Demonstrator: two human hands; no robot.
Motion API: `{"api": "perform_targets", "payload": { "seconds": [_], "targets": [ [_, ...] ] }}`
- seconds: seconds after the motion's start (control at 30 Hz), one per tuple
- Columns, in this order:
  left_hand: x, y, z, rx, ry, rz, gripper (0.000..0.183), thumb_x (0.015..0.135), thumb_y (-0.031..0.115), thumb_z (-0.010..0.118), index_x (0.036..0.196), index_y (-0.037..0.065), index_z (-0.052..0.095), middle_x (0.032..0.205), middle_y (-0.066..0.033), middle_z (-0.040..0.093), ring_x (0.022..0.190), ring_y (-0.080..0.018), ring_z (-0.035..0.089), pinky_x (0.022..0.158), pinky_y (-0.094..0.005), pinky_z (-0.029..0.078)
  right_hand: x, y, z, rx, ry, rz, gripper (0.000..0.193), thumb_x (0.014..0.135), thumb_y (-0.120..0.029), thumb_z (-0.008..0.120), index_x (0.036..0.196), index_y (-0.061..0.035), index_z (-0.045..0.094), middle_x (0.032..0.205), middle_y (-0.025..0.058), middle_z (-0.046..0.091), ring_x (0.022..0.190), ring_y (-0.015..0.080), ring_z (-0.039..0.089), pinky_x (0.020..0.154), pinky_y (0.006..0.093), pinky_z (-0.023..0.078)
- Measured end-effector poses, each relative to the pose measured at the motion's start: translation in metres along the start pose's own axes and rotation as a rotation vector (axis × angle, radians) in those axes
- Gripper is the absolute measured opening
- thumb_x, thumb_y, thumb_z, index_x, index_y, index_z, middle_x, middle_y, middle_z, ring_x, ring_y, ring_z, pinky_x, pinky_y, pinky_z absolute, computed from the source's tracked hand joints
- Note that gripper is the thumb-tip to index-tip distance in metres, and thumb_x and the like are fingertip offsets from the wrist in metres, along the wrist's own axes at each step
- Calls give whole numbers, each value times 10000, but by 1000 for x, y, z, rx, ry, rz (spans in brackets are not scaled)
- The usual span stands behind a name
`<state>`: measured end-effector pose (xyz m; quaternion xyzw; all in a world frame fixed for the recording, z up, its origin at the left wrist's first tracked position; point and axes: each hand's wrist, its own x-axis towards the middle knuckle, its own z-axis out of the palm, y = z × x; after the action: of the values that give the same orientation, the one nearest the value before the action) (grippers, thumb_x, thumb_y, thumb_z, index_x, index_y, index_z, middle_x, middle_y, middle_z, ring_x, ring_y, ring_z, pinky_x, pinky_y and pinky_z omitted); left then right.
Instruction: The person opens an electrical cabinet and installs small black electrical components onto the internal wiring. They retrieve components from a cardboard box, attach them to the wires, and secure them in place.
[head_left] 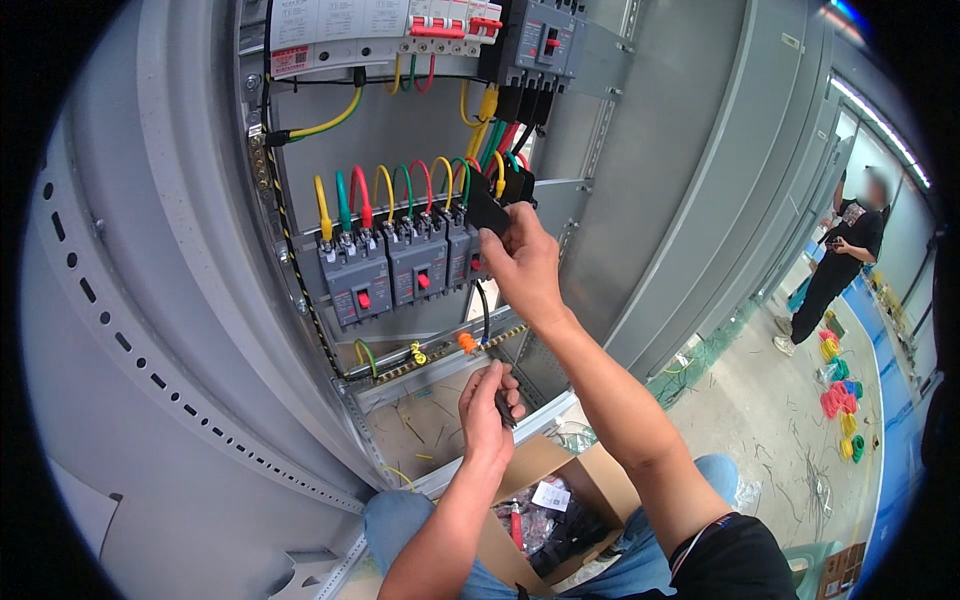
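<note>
My right hand pinches a flat black plastic piece, probably an insulating barrier, at the top of the rightmost breaker. Several grey moulded-case circuit breakers with red toggles stand in a row in the cabinet, among them the left breaker and the middle breaker. Yellow, green and red wires loop up from their top terminals. Lower down, in front of the bottom rail, my left hand is closed around a small black piece, mostly hidden by the fingers.
An open cardboard box with bagged parts and a red-handled tool sits between my knees. A larger breaker is mounted higher up. The cabinet side wall bounds the right. Another person stands far right, near coloured wire coils.
</note>
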<state>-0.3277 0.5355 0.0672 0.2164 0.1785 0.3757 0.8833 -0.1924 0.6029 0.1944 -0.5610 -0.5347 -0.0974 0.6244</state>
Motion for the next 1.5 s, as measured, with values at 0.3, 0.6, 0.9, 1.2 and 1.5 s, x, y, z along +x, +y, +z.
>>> {"api": "perform_targets", "payload": {
  "seconds": [0.3,0.6,0.9,1.2,1.5],
  "targets": [
    [-1,-1,0,18,-1,-11,250,1002,287,662,1031,41,629,849,-21,562,693,-106,504,544,-257,383,14,-21,7,-115,-30,6,228,873,-70,695,1011,-1,527,659,186,609,582,346,635,575,412,497],
    [-2,-3,-2,3,-3,-24,220,1003,270,669,1001,51,648,807,-12,572,668,-99,507,536,-251,386,14,-40,-1,-299,-92,38,471,881,-324,798,1175,2,626,772,167,704,718,330,719,666,409,554],
    [0,-8,1,-38,11,-39,137,1010,205,651,966,76,659,787,3,595,650,-85,509,538,-251,400,69,-31,30,-1,476,-625,532,1001,-383,663,1377,-19,568,1484,191,534,1456,359,400,1214,473,264],
    [-1,0,-3,-31,24,-25,149,997,249,657,938,117,625,791,14,593,651,-97,508,533,-272,379,59,-69,15,-59,488,-683,562,1073,-431,522,1432,1,515,1533,167,494,1501,324,360,1234,451,246],
    [3,-13,-6,-29,46,-52,156,983,221,691,911,95,632,764,9,579,615,-86,506,516,-254,396,79,-25,44,-258,379,-657,509,899,-337,759,1288,-26,654,1475,200,553,1429,387,439,1209,527,261]
  ]
}}
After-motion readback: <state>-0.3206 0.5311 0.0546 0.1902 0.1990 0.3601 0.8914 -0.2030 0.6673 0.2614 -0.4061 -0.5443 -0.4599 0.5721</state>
